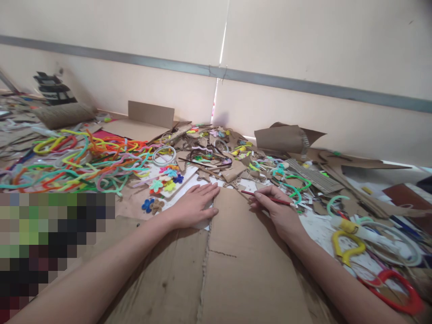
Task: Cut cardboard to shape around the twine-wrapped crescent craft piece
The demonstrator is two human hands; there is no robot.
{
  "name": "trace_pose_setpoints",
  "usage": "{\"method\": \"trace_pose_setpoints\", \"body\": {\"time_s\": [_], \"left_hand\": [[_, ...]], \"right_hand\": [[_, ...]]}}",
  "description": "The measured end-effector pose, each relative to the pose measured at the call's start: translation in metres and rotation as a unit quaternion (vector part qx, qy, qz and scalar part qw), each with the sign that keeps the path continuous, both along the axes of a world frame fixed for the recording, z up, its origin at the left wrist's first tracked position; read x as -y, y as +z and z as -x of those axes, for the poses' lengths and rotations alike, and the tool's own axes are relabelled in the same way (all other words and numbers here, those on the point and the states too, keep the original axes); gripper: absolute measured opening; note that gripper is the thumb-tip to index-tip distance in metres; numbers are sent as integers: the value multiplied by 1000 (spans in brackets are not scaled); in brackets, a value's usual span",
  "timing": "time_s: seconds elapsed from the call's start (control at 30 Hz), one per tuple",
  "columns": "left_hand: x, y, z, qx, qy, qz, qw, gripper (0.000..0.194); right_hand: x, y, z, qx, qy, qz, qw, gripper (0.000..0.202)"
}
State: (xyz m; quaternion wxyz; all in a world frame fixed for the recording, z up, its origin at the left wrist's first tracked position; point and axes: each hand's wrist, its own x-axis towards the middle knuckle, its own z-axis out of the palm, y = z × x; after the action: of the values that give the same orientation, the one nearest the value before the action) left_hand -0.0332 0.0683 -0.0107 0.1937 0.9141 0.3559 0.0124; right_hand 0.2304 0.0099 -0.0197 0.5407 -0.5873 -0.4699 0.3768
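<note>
A flat brown sheet of cardboard (249,252) lies in front of me, with a short slit or dark line across its left part. My left hand (195,206) rests flat at the sheet's far left edge, fingers stretched out and thumb touching the edge. In my right hand (278,211) a thin dark red pencil (248,192) is pinched, its tip pointing left above the sheet's far right corner. Whether the tip touches the cardboard I cannot tell. Felt flowers (157,185) in several colours lie just beyond my left hand.
Colourful pipe cleaners (97,157) are heaped at the left. Cardboard scraps (232,171) pile up ahead. Yellow-handled scissors (347,247), red-handled scissors (405,292) and a glue bottle (367,234) lie at the right. A twine roll (65,114) sits far left, before a pale wall.
</note>
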Motion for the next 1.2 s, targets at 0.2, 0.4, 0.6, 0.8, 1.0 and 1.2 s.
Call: {"method": "trace_pose_setpoints", "body": {"time_s": [0.2,0.4,0.6,0.8,1.0,1.2], "left_hand": [[0,0,0,-7,4,5,1000,72],[0,0,0,0,3,7,1000,70],[0,-1,0,-3,6,8,1000,72],[0,1,-1,-13,8,17,1000,74],[0,0,0,-6,2,11,1000,72],[0,2,0,-4,2,15,1000,68]], "right_hand": [[0,-4,-3,2,8,7,1000,27],[-1,-6,-5,-1,12,9,1000,26],[-1,-6,-5,-9,13,14,1000,29],[0,-7,-6,-11,18,12,1000,27],[0,-9,-7,-10,28,12,999,28],[0,-10,-7,-12,40,23,999,29]]}}
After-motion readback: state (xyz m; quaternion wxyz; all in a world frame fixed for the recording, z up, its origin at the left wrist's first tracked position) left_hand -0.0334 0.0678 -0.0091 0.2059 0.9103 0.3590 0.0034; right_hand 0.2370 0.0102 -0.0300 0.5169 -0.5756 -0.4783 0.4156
